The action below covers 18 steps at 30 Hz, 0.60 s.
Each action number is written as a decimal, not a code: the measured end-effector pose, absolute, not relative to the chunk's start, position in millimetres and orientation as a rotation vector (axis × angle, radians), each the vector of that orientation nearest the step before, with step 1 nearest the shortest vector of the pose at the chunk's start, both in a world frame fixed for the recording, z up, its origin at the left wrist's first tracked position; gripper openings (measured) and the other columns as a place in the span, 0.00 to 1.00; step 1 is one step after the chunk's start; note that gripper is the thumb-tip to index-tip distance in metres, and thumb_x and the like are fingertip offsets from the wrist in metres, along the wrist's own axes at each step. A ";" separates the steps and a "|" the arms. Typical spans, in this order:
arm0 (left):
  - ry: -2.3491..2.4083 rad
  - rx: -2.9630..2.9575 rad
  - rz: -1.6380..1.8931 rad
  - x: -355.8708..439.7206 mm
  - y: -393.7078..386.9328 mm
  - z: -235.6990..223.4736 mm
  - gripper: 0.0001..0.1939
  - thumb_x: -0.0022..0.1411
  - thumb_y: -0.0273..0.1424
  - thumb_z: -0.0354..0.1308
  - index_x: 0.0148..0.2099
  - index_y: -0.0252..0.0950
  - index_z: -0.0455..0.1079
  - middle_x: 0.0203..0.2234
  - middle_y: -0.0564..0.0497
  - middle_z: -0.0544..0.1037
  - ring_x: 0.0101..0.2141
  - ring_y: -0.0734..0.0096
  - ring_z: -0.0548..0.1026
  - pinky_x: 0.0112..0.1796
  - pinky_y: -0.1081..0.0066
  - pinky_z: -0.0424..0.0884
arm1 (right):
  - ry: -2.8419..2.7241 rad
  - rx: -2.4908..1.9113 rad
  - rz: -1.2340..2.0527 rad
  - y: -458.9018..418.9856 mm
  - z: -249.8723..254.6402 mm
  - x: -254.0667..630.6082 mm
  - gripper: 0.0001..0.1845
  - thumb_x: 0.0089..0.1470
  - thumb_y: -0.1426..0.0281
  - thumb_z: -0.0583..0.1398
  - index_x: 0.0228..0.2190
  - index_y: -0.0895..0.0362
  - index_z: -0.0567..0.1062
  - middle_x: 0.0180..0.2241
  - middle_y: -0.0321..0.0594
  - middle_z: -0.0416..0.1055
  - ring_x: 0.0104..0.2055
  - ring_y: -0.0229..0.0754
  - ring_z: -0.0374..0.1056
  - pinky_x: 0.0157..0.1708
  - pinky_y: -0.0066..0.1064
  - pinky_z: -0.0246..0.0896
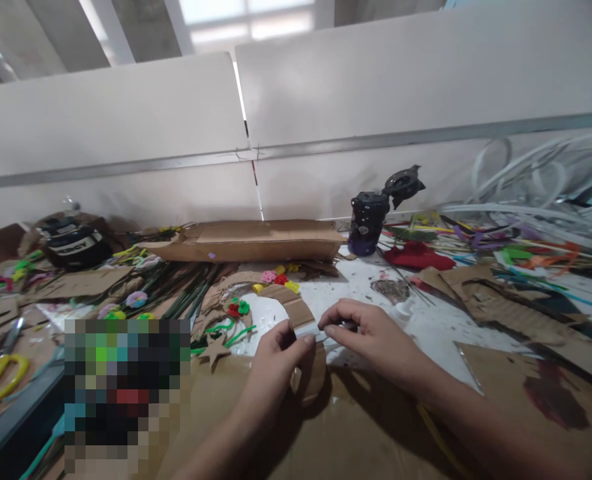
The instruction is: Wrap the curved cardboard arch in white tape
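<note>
Left hand (275, 373) is clamped on a curved cardboard ring (313, 373) — a white strip (321, 331) is pinched against it by the right hand (376, 340) — both held close together over a cardboard sheet (236, 417) at the near edge of the desk (356, 280).

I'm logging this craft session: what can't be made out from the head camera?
Head view:
- Curved cardboard piece: the left hand hides its middle.
- Whatever the right hand pinches: its fingers cover it.
- Lower-left tabletop: a pixelated patch obscures it.
- Yellow-handled scissors: cut off by the left edge.
</note>
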<state>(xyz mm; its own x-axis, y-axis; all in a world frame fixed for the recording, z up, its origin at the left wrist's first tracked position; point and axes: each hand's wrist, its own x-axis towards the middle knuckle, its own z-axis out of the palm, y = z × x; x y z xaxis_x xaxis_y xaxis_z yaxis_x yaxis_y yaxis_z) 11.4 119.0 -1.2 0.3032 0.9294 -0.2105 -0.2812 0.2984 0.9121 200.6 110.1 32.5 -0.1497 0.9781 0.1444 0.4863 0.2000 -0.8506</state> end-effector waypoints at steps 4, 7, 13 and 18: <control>0.938 0.994 0.933 12.0 116.1 5.4 0.19 0.51 0.35 0.74 0.46 0.36 0.81 0.38 0.42 0.83 0.34 0.61 0.77 0.36 0.66 0.72 | -1.757 -1.371 0.805 108.6 32.5 199.2 0.09 0.56 0.68 0.59 0.33 0.53 0.81 0.35 0.39 0.79 0.39 0.46 0.71 0.39 0.35 0.59; 0.956 0.925 0.946 12.6 113.7 5.3 0.14 0.53 0.35 0.72 0.42 0.37 0.80 0.31 0.46 0.81 0.31 0.64 0.76 0.33 0.68 0.71 | -1.744 -1.360 0.804 107.7 34.0 199.1 0.08 0.57 0.68 0.60 0.33 0.53 0.80 0.35 0.38 0.79 0.38 0.46 0.71 0.39 0.35 0.59; 0.935 0.837 0.997 14.8 112.5 -1.2 0.12 0.54 0.35 0.72 0.39 0.37 0.78 0.31 0.47 0.79 0.30 0.66 0.75 0.31 0.70 0.69 | -1.832 -1.366 0.693 106.4 39.2 199.5 0.04 0.56 0.73 0.64 0.31 0.54 0.80 0.33 0.37 0.77 0.38 0.44 0.70 0.39 0.34 0.58; 0.906 0.878 0.977 13.8 114.7 -7.3 0.13 0.55 0.36 0.71 0.42 0.37 0.79 0.34 0.45 0.80 0.33 0.64 0.75 0.34 0.69 0.70 | -1.876 -1.374 0.644 105.8 40.3 198.3 0.07 0.55 0.78 0.66 0.29 0.55 0.79 0.31 0.35 0.75 0.38 0.43 0.69 0.39 0.32 0.58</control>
<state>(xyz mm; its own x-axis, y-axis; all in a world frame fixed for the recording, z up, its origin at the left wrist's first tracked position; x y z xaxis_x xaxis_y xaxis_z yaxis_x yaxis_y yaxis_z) 13.8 114.7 -7.3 0.2857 0.9322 -0.2222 -0.2916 0.3055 0.9064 198.3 105.8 40.3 -0.1799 0.9507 0.2524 0.5951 0.3095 -0.7417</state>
